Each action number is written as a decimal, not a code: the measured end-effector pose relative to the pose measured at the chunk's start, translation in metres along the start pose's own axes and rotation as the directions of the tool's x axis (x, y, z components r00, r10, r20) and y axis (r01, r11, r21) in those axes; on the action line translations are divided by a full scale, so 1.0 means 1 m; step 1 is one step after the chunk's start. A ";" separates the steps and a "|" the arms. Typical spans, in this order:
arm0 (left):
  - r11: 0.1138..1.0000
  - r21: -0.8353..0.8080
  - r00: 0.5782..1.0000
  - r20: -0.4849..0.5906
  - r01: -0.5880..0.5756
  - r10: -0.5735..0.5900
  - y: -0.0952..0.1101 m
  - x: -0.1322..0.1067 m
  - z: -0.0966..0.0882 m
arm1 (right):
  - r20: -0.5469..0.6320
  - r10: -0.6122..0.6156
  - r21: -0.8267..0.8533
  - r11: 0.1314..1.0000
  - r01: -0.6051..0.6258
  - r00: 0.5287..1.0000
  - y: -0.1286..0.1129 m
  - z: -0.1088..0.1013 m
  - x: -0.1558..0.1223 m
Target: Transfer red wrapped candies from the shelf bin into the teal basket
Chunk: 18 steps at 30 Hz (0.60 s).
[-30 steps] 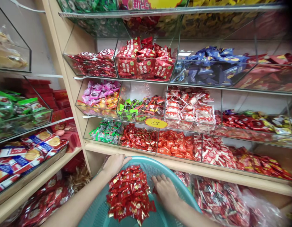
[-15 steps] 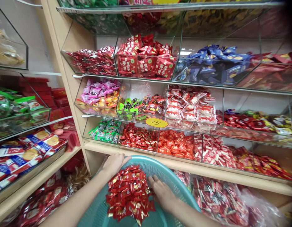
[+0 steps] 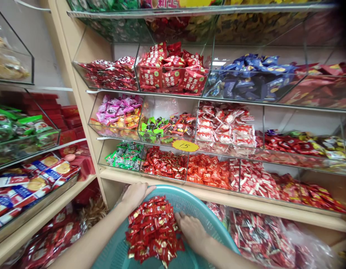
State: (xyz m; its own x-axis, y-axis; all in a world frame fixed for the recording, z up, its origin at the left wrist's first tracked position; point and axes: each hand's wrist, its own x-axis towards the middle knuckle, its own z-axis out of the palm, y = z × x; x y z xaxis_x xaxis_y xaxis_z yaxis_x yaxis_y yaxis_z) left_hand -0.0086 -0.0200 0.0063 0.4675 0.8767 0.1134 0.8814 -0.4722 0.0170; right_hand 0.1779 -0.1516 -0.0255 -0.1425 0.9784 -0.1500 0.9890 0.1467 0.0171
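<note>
A teal plastic basket point(image 3: 209, 213) with a perforated wall is in front of me at the bottom of the head view. Inside it lies a heap of small red-and-gold wrapped candies point(image 3: 152, 231). My left hand point(image 3: 136, 194) is closed over the far left rim of the basket, thumb stretched along the edge. Down in the basket, my right hand point(image 3: 191, 228) touches the right side of the heap with its fingers curled in. Its fingertips are hidden, so what they hold, if anything, does not show.
Beyond the basket rise shelves of clear bins, with red candies point(image 3: 164, 164) and orange-red candies point(image 3: 208, 172) lowest. A yellow tag point(image 3: 185, 145) reads 15. Packaged biscuits point(image 3: 35, 183) fill a tray at left. Bagged sweets point(image 3: 259, 231) sit below the wooden shelf edge point(image 3: 262, 203).
The fingers of my right hand have curled in more against the side of the candy heap. My left hand and the basket have stayed in place.
</note>
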 end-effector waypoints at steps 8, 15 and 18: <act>1.000 -0.014 1.000 -0.004 -0.014 0.014 -0.003 0.004 0.005 | -0.223 0.004 0.005 1.000 -0.004 0.975 0.018 -0.065 0.023; 1.000 -0.023 1.000 -0.008 -0.001 0.000 -0.003 0.002 0.006 | -0.459 -0.026 -0.278 0.954 -0.115 0.888 0.022 -0.105 0.100; 1.000 -0.001 1.000 -0.016 -0.001 0.001 -0.006 0.001 0.008 | -0.384 0.026 -0.314 0.936 -0.157 0.923 0.026 -0.095 0.120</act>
State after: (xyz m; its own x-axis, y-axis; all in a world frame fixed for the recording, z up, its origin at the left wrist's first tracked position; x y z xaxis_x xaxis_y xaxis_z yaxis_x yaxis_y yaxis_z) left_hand -0.0125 -0.0154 -0.0019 0.4676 0.8744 0.1293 0.8806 -0.4735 0.0174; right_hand 0.1832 -0.0168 0.0513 -0.1202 0.9629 0.2417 0.9365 0.0292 0.3495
